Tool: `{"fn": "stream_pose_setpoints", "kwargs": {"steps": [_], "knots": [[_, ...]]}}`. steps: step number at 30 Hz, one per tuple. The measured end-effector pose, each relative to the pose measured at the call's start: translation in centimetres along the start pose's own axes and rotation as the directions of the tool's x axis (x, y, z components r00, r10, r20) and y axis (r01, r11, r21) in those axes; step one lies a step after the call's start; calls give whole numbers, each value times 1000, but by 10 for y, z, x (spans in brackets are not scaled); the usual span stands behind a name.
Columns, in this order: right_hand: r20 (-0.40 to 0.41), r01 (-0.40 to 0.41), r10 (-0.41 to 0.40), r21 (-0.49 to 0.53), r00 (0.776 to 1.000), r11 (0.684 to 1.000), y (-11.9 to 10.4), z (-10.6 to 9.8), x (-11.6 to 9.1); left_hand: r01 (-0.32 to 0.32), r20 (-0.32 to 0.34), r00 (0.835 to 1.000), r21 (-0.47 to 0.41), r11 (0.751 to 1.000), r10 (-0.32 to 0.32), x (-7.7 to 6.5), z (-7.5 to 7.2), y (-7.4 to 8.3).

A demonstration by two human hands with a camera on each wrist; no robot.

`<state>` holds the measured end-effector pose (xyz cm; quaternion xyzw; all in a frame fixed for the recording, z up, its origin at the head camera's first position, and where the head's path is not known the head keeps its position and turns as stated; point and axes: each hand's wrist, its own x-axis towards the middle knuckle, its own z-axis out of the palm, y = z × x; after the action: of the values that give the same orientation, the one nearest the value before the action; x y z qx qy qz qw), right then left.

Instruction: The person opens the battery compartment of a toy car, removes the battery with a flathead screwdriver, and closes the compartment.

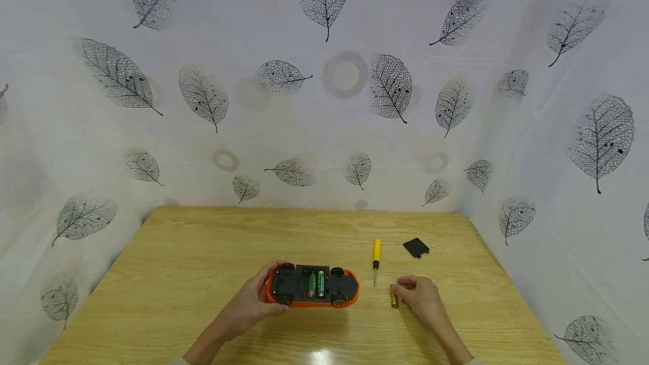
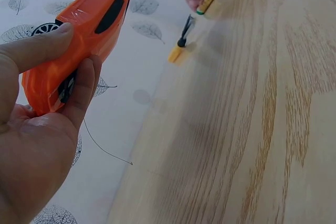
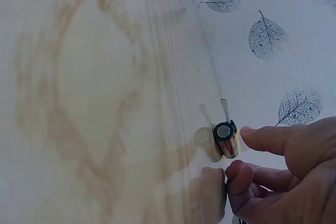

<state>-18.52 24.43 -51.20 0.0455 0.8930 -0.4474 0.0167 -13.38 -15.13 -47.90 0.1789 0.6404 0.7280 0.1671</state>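
My left hand (image 1: 252, 296) grips an orange toy car (image 1: 312, 286) by its rear, thumb and fingers spread over opposite sides. The black underside faces up, with two green batteries (image 1: 316, 284) showing in its compartment; only the orange body shows in the left wrist view. My right hand (image 1: 420, 297) is over a gold battery (image 1: 394, 297) low at the tabletop. In the right wrist view the thumb and forefinger stand apart, fingertips right beside the battery (image 3: 227, 141), its silver end facing the camera. Its green end shows in the left wrist view.
A screwdriver (image 1: 376, 258) with a yellow handle lies between the car and a small black cover (image 1: 416, 247) at the back right. The wooden table (image 1: 203, 241) meets a pale, leaf-printed curtain (image 1: 304, 128) along its back and sides.
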Motion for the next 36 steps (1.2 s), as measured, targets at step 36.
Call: {"fn": "stream_pose_setpoints", "kwargs": {"steps": [36], "knots": [[50, 528, -544, 183, 838, 830, -109, 10, -48, -7, -5, 1000, 1, 1000, 7, 2, 2, 4]]}}
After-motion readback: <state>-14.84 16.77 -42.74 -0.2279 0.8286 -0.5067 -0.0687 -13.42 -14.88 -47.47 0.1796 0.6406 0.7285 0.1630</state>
